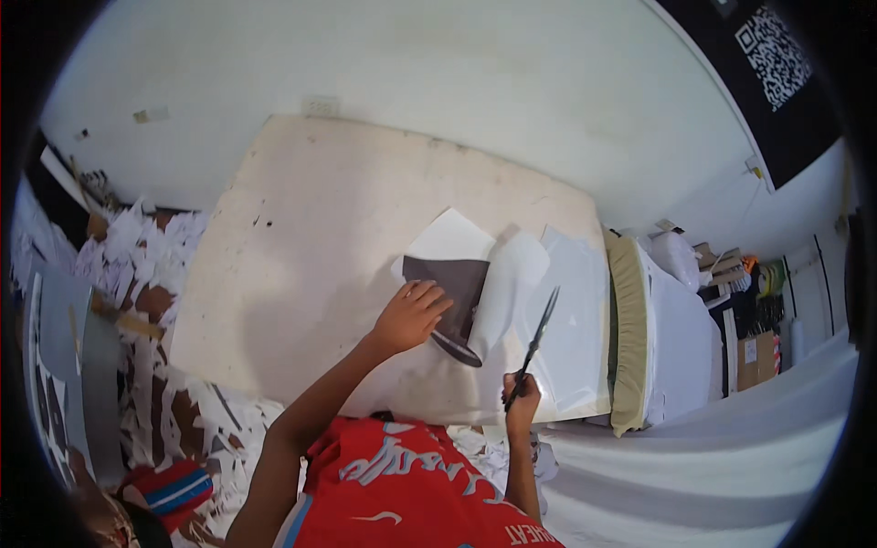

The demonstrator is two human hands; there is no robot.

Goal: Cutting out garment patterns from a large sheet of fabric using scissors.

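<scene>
Two hands, one brown sheet, one pair of scissors

The single brown sheet (pixel 464 279) lies on the counter (pixel 292 219), right of its middle; it is smooth and dark, its near edge curling. At its 8 o'clock, the left hand (pixel 413 316) lays bent fingers over its edge; whether they grip, I cannot tell. At 4 o'clock, the right hand (pixel 522 402) is closed round the black handles of the scissors (pixel 541 338), slim blades pointing to 1 o'clock.

One white sheet (pixel 452 235) shows a pointed corner at 12 o'clock; another, the bowed sheet (pixel 519 260), humps smoothly at 2. At 3 o'clock lie glossy grey sheets (pixel 574 315), overlapping too much to count. The counter is pale, flat and speckled.

Farther out: one outlet (pixel 322 107) at 11 o'clock, countless crumpled scraps (pixel 137 251) at 9, one ruffled tan cloth (pixel 628 333) at 3.
</scene>
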